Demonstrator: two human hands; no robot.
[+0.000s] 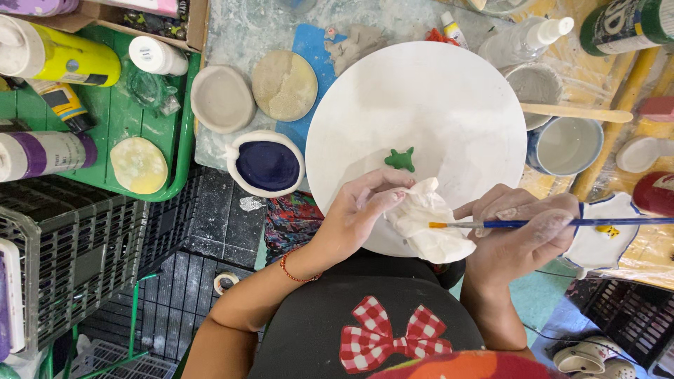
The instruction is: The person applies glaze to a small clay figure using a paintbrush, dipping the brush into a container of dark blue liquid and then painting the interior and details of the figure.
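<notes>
At the near edge of the round white board [449, 91], both hands were on one piece: a white, unpainted clay shape [430, 223], lumpy & folded, lying half on the board's rim, half over the person's lap. Left hand [361, 210] gripped it from the left side, fingers curled and pressed onto the clay, thumb tucked against it. Red bead bracelet [298, 274] sat on that wrist. Right hand [523, 228] was closed round a blue-handled paintbrush [554, 223], pinched between thumb & fingers, handle running out to the right; the orange ferrule and tip [437, 225] rested right on the clay's surface. Fingers looked dusted w/ white.

On the board, just above the clay, a small green clay figure [401, 159] sat alone, apart from both hands. Left of the board: a white dish w/ dark blue glaze inside [267, 165], a plain grey clay dish [222, 98], a tan disc [283, 84]. Green tray [105, 105] further left held paint bottles and a pale yellow disc [138, 165]. Right of the board: a blue-and-white cup [565, 145], a wooden stick [576, 112] lying across a grey-filled pot [535, 88], and a white palette-like dish [604, 238] under the brush handle, a tiny yellow bit on it.
</notes>
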